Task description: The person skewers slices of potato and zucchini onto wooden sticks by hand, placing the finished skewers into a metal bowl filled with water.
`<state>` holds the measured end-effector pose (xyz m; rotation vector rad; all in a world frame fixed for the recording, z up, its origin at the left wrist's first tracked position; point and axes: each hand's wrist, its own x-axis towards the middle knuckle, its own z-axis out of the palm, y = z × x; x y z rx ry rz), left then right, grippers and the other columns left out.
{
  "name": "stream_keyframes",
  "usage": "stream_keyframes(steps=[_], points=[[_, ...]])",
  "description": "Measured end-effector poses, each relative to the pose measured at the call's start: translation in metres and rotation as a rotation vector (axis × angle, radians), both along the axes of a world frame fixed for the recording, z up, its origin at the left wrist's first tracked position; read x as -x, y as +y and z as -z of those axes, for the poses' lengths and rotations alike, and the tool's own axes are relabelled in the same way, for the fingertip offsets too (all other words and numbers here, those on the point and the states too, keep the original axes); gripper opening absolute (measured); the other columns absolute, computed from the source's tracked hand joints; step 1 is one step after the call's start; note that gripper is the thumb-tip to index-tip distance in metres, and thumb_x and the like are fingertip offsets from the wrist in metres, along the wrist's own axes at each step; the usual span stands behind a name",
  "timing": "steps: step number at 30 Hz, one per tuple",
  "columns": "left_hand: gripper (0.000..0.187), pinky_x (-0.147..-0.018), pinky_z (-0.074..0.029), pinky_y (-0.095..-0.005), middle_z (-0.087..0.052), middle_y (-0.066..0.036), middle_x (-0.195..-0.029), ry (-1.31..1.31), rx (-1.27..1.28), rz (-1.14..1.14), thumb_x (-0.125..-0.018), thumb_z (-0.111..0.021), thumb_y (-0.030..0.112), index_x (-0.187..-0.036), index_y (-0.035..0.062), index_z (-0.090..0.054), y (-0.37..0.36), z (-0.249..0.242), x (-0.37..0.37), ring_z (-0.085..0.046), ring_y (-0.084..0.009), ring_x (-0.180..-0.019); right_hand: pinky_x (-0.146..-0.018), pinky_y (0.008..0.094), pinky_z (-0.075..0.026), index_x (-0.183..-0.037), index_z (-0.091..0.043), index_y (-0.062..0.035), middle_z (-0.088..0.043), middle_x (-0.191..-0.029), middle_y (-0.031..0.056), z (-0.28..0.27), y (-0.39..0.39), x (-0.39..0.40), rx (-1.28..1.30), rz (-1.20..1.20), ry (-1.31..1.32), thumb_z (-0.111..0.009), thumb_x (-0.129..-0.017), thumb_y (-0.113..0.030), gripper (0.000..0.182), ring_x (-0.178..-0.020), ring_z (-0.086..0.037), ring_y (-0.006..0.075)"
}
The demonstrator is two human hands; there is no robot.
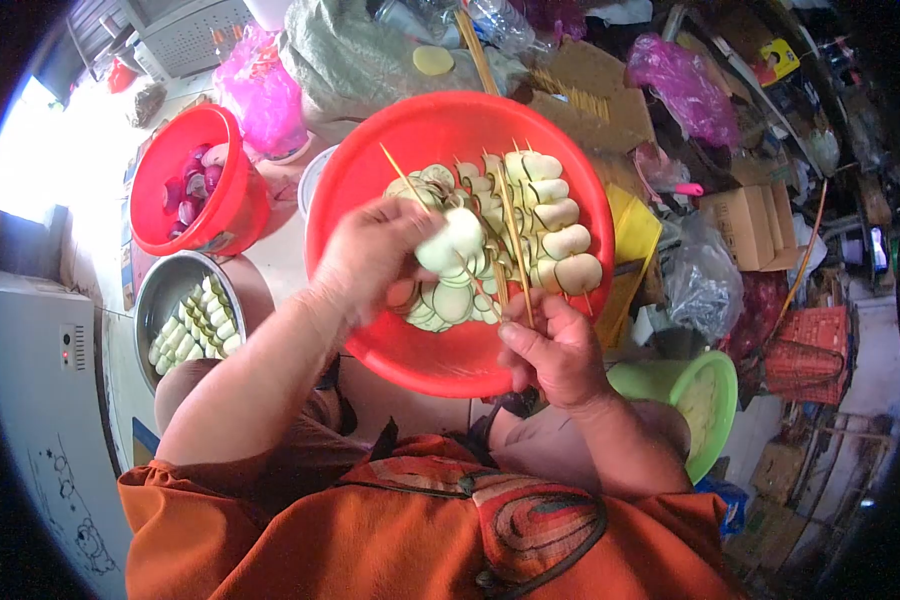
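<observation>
A large red basin (370, 345) sits in front of me, with loose pale round slices (445, 300) in its lower left part. Rows of slices threaded on skewers (565, 240) lie along its right side. My left hand (375, 245), slightly blurred, is closed on pale slices (457, 238) over the basin. A thin stick points up beyond its fingers. Near the basin's lower right, my right hand (555, 345) pinches wooden skewers (513, 235) between thumb and fingers; they point up and away from me.
A smaller red bucket (240, 205) with purple-red pieces stands at the left, above a metal bowl (150, 290) of skewered slices. A green bucket (725, 400) is beside my right knee. Plastic bags, an open cardboard box (750, 225) and a red crate (810, 350) crowd the right.
</observation>
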<state>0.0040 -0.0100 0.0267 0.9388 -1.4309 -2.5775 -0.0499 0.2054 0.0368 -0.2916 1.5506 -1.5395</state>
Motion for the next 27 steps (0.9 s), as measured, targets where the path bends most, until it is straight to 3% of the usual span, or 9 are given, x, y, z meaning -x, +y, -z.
stream_keyframes(steps=[5,10,12,13,15,18,22,26,27], points=[[0.013,-0.062,-0.052,-0.0262,-0.062,-0.004,-0.082,0.006,-0.011,0.207,-0.087,-0.062,0.017,-0.085,0.0044,-0.059,0.045,0.004,-0.012,-0.061,-0.0128,-0.074,-0.04,0.0208,-0.043,-0.105,-0.053,-0.0005,-0.06,-0.073,0.0054,0.002,-0.005,-0.001,-0.016,0.068,0.087,-0.06,-0.086,-0.011,0.023,-0.047,-0.052,0.0071],[0.018,-0.057,-0.045,-0.0221,-0.061,-0.002,-0.078,-0.114,0.134,0.306,-0.092,-0.056,0.022,-0.088,0.0044,-0.058,0.006,0.003,0.002,-0.058,-0.0093,-0.065,-0.04,0.0203,-0.043,-0.101,-0.055,-0.0009,-0.06,-0.073,0.0056,0.001,0.001,0.005,-0.012,0.043,0.024,-0.06,-0.087,-0.013,0.02,-0.047,-0.051,0.0073],[0.024,-0.064,-0.049,-0.028,-0.064,-0.007,-0.08,0.041,0.747,0.098,-0.09,-0.056,0.027,-0.094,0.0035,-0.059,-0.018,0.059,0.009,-0.062,-0.0168,-0.071,-0.041,0.0202,-0.043,-0.1,-0.055,-0.001,-0.06,-0.073,0.0056,0.0,0.004,0.006,-0.011,0.067,-0.004,-0.06,-0.087,-0.014,0.019,-0.047,-0.051,0.0073],[0.024,-0.064,-0.049,-0.028,-0.064,-0.007,-0.08,0.041,0.748,0.099,-0.09,-0.056,0.027,-0.094,0.0035,-0.059,-0.023,0.059,0.007,-0.062,-0.0168,-0.071,-0.041,0.0202,-0.043,-0.1,-0.055,-0.0009,-0.06,-0.072,0.0056,0.0,0.004,0.006,-0.025,0.065,0.002,-0.06,-0.087,-0.015,0.02,-0.047,-0.051,0.0074],[0.023,-0.077,-0.05,-0.0379,-0.064,-0.014,-0.091,-0.237,1.32,0.303,-0.083,-0.055,0.021,-0.101,0.0061,-0.059,-0.029,0.058,0.005,-0.064,-0.0283,-0.085,-0.041,0.0202,-0.043,-0.1,-0.055,-0.0008,-0.06,-0.071,0.0056,-0.001,0.004,0.005,-0.035,0.064,0.008,-0.06,-0.087,-0.016,0.021,-0.047,-0.051,0.0075],[0.024,-0.079,-0.05,-0.0421,-0.063,-0.017,-0.096,-0.332,1.358,0.475,-0.082,-0.054,0.021,-0.103,0.011,-0.06,-0.02,0.051,0.005,-0.062,-0.0329,-0.09,-0.041,0.0206,-0.043,-0.1,-0.055,-0.0003,-0.059,-0.069,0.0053,-0.003,0.003,0.003,-0.034,0.068,0.025,-0.06,-0.087,-0.016,0.021,-0.047,-0.051,0.0078],[0.025,-0.079,-0.05,-0.0419,-0.063,-0.016,-0.095,-0.396,1.551,0.479,-0.08,-0.057,0.022,-0.103,0.0121,-0.062,-0.016,0.047,0.007,-0.063,-0.0331,-0.088,-0.041,0.0204,-0.043,-0.101,-0.055,-0.0002,-0.059,-0.07,0.0048,-0.002,0.006,0.004,-0.045,0.05,0.0,-0.06,-0.087,-0.016,0.021,-0.047,-0.051,0.0077],[0.02,-0.075,-0.051,-0.0404,-0.065,-0.014,-0.092,-0.306,1.52,0.498,-0.08,-0.057,0.019,-0.096,0.0078,-0.062,-0.023,0.053,0.004,-0.064,-0.03,-0.083,-0.041,0.0196,-0.042,-0.101,-0.056,-0.0016,-0.059,-0.07,0.0045,-0.004,0.008,0.002,-0.048,0.002,0.011,-0.06,-0.087,-0.015,0.02,-0.047,-0.051,0.0069],[0.013,-0.071,-0.052,-0.0371,-0.064,-0.012,-0.087,-0.132,1.185,0.382,-0.08,-0.056,0.013,-0.09,0.0056,-0.061,-0.033,0.065,0.005,-0.065,-0.0259,-0.079,-0.041,0.0196,-0.042,-0.101,-0.056,-0.0016,-0.059,-0.07,0.0045,-0.004,0.009,0.002,-0.047,0.001,0.011,-0.06,-0.087,-0.015,0.02,-0.047,-0.051,0.0069]])
